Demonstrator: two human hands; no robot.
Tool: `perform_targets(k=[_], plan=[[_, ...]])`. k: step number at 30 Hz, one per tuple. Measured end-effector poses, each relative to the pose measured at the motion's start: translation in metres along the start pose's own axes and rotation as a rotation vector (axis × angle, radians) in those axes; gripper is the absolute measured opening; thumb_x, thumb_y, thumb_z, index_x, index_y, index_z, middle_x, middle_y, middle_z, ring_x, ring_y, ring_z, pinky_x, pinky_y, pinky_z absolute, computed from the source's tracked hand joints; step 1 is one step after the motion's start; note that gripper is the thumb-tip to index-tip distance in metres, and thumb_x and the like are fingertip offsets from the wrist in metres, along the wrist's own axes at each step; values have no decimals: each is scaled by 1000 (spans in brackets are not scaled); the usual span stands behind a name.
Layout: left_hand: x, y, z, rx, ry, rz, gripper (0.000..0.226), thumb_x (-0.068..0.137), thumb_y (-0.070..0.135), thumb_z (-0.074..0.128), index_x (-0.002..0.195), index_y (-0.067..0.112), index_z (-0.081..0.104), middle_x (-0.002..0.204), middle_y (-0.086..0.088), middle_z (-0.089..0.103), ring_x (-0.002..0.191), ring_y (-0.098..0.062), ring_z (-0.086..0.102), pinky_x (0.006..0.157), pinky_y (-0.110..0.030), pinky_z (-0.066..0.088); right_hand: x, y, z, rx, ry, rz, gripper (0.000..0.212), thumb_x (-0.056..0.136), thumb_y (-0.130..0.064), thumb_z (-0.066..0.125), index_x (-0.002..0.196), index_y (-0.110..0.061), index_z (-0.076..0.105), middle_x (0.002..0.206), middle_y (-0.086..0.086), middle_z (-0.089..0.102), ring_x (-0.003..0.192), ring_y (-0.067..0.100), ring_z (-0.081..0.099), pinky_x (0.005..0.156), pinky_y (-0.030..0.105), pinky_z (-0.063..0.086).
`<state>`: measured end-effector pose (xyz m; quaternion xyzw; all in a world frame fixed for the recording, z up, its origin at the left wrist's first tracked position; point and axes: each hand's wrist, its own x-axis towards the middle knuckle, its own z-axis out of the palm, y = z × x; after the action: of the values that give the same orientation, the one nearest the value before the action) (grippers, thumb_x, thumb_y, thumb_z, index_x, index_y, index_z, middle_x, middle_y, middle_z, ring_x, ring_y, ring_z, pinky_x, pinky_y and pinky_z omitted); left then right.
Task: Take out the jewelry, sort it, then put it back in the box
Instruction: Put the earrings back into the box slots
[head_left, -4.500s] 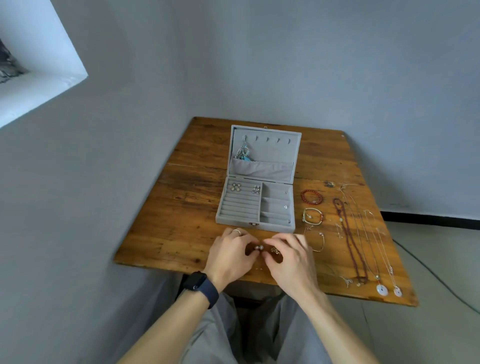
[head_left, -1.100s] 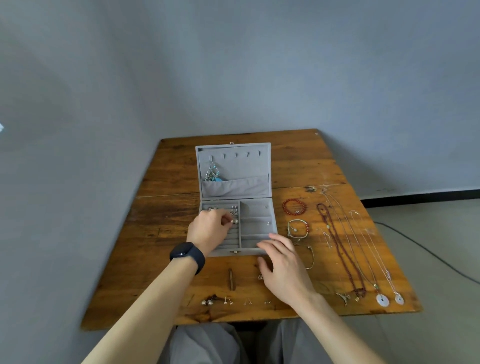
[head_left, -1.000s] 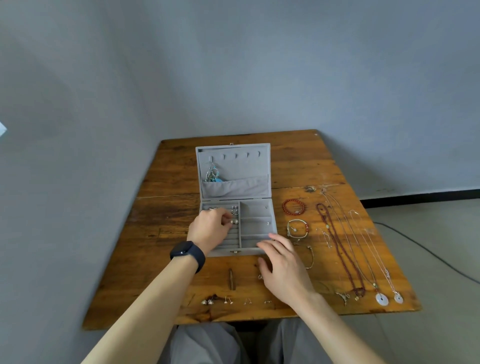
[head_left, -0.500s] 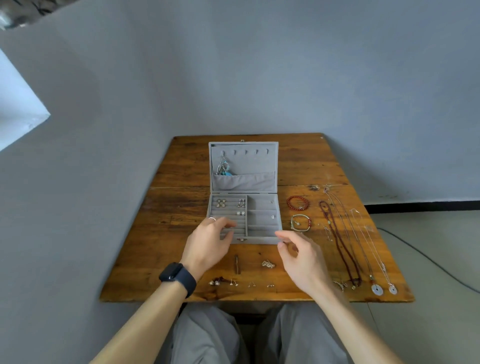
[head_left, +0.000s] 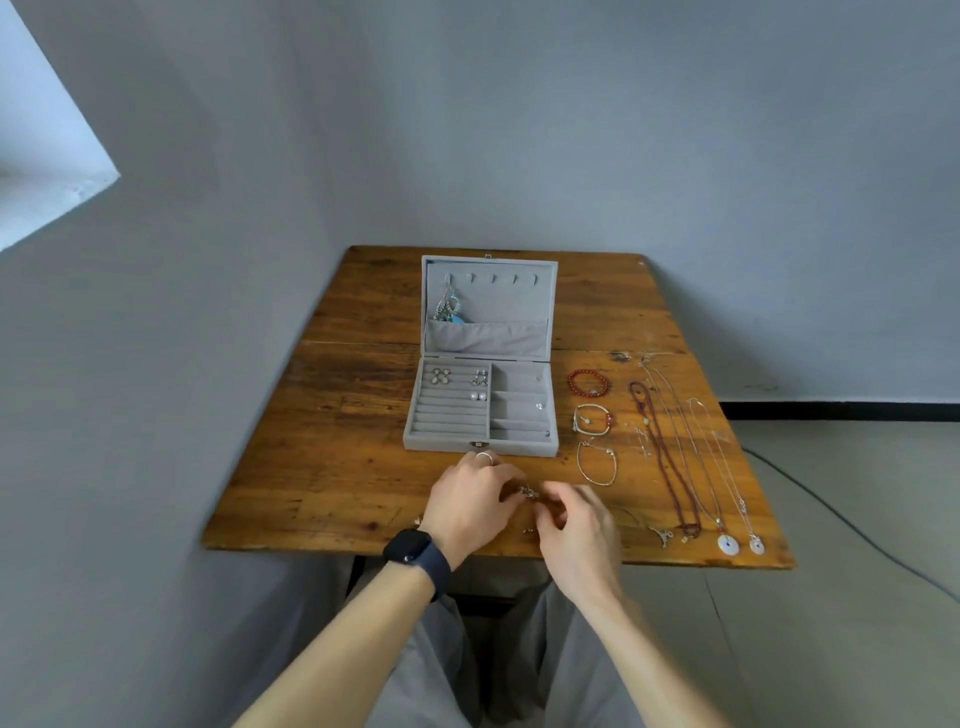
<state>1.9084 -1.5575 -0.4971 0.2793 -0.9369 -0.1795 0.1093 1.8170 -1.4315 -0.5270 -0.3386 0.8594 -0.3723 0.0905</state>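
You are working on a small metal piece (head_left: 528, 491), probably an earring, pinched between both hands just in front of the open grey box (head_left: 480, 405) on the worktop (head_left: 332, 415). To do this step well, keep the piece low over the wood so that it will not roll away if it slips, and pair it with its match before carrying it to the ridged rows on the left side of the box, where three pairs of earrings (head_left: 460, 382) are already sitting. Press the post between two ridges, not on top of them.

Your left hand (head_left: 470, 501) is curling in, thumb and forefinger closing narrowly on the little piece; it is wearing a ring and a dark watch (head_left: 415, 556) sits on the wrist. Your right hand (head_left: 576, 525) is half closed, fingertips meeting the same piece from the other side, though blur is making it hard to tell whether it is gripping or only steadying.

A few more tiny pieces (head_left: 529, 530) are lying near the worktop's front edge. The bracelets (head_left: 592, 418) and necklaces (head_left: 691, 457) are lying sorted to the right, still outside the box.
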Motion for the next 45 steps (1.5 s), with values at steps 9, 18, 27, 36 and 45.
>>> perform_targets(k=[9, 18, 27, 36, 45], plan=[[-1, -10, -2, -100, 2, -86, 21, 97, 39, 58, 115, 33, 66, 110, 11, 63, 100, -8, 57, 83, -28, 55, 6, -4, 3, -100, 51, -48, 16, 91, -27, 69, 107, -24, 73, 107, -7, 65, 88, 11, 65, 72, 13, 41], [-7, -44, -32, -407, 111, -174, 25, 98, 21, 58, 122, 27, 65, 107, 13, 68, 99, -1, 61, 86, -20, 53, 14, -10, -8, 47, -4, -73, 8, 94, -28, 66, 102, -27, 68, 95, -16, 70, 74, -3, 63, 62, 7, 42], [-7, -74, -63, -660, 217, -324, 17, 93, 28, 68, 109, 28, 73, 103, 19, 71, 97, 14, 59, 79, 0, 42, 48, -42, -8, 189, -67, -157, 15, 89, -27, 72, 104, -25, 74, 95, -15, 71, 86, -8, 63, 68, 0, 44], [-6, -107, -67, -758, 232, -418, 18, 93, 29, 69, 108, 34, 74, 104, 23, 71, 99, 14, 60, 81, -3, 42, 120, -78, 11, 34, -186, -248, 14, 88, -25, 74, 102, -23, 78, 89, -15, 73, 78, -11, 62, 72, -1, 44], [-12, -132, -69, -760, 270, -464, 13, 89, 33, 73, 103, 33, 74, 97, 22, 73, 95, 13, 63, 82, -5, 43, 167, -97, 32, -296, -346, -411, 16, 96, -27, 63, 107, -28, 75, 107, -4, 69, 103, 15, 60, 84, 30, 47]])
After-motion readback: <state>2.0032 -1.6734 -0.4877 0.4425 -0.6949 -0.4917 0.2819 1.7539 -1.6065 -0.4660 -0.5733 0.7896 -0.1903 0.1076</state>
